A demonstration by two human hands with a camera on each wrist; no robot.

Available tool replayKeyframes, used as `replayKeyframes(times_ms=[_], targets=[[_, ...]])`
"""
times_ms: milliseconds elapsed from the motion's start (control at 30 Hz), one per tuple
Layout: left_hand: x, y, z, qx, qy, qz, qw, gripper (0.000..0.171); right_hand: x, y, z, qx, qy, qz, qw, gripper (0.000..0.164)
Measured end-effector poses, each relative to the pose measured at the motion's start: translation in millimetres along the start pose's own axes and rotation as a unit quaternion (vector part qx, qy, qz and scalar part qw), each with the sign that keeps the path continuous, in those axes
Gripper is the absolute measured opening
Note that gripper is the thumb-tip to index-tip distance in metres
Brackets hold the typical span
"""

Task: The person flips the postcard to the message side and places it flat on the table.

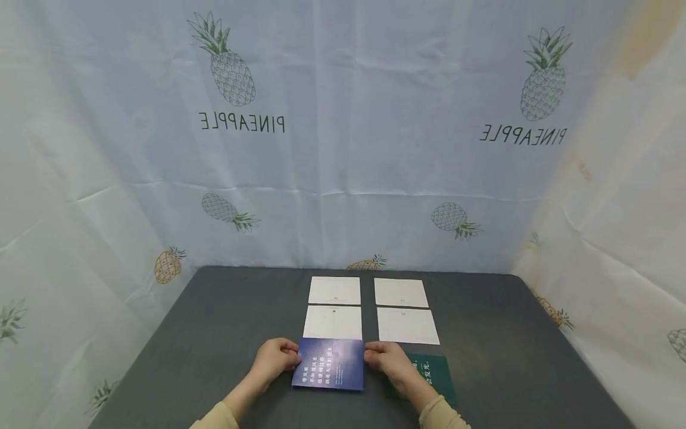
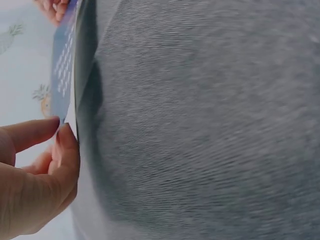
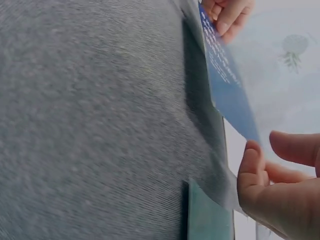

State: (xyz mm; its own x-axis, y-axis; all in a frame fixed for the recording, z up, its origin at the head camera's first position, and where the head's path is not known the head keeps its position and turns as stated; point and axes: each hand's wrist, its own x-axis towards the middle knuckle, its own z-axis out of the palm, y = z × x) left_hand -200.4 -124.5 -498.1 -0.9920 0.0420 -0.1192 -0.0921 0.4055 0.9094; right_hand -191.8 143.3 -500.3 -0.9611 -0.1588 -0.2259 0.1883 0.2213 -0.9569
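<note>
A blue-purple postcard point(image 1: 332, 364) with white printed characters is held between my two hands, its face up. My left hand point(image 1: 274, 359) pinches the left edge between thumb and fingers, as the left wrist view shows. At the right edge, my right hand point(image 1: 393, 363) pinches it near the far corner. In the right wrist view the postcard point(image 3: 225, 82) stands off the table, with its shadow beneath. A dark green postcard point(image 1: 442, 375) with white characters lies partly hidden under my right hand and wrist.
Several white cards lie blank side up in two columns beyond the hands: a left column with a near card point(image 1: 332, 322), and a right column with a near card point(image 1: 407, 326). The dark grey table point(image 1: 214, 333) is backed by a pineapple-print curtain point(image 1: 343, 149).
</note>
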Motion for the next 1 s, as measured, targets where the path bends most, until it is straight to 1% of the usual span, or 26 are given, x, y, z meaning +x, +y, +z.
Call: replayKeyframes(times_ms=[133,233,333,467,533,667,800,867,1000], targets=[[3.5,9.4,-0.9,-0.012,0.024,0.007,0.9996,0.013,0.2,-7.1,-2.5,0.013,0.033,0.001,0.999,0.032],[5.2,18.1,-3.4,-0.005,0.043,0.009,0.999,0.011,0.8,-12.4,-4.3,0.026,0.055,-0.007,0.998,0.031],[8.0,23.6,-6.3,-0.002,0.054,0.018,0.9984,0.012,1.9,-16.1,-6.4,0.056,0.064,-0.017,0.996,0.032],[10.0,24.7,-8.3,-0.024,0.038,0.03,0.9985,0.018,2.2,-17.8,-9.3,0.101,0.06,-0.018,0.993,0.035],[9.3,24.8,-8.8,-0.048,0.024,0.027,0.9982,0.025,0.9,-18.8,-10.5,0.112,0.062,-0.017,0.992,0.038],[7.1,24.5,-8.9,-0.075,0.008,0.021,0.9969,0.039,-1.7,-20.6,-11.9,0.118,0.074,-0.007,0.99,0.043],[5.0,22.6,-8.3,-0.069,-0.001,0.02,0.9974,0.05,-2.9,-19.1,-12.2,0.115,0.078,0.001,0.99,0.041],[4.1,20.3,-7.3,-0.066,-0.008,0.02,0.9976,0.048,-3.2,-17.3,-12.1,0.106,0.075,0.003,0.992,0.04],[2.8,13.7,-3.1,-0.06,-0.011,0.014,0.998,0.031,-3.9,-12.7,-10.9,0.06,0.065,-0.003,0.996,0.037]])
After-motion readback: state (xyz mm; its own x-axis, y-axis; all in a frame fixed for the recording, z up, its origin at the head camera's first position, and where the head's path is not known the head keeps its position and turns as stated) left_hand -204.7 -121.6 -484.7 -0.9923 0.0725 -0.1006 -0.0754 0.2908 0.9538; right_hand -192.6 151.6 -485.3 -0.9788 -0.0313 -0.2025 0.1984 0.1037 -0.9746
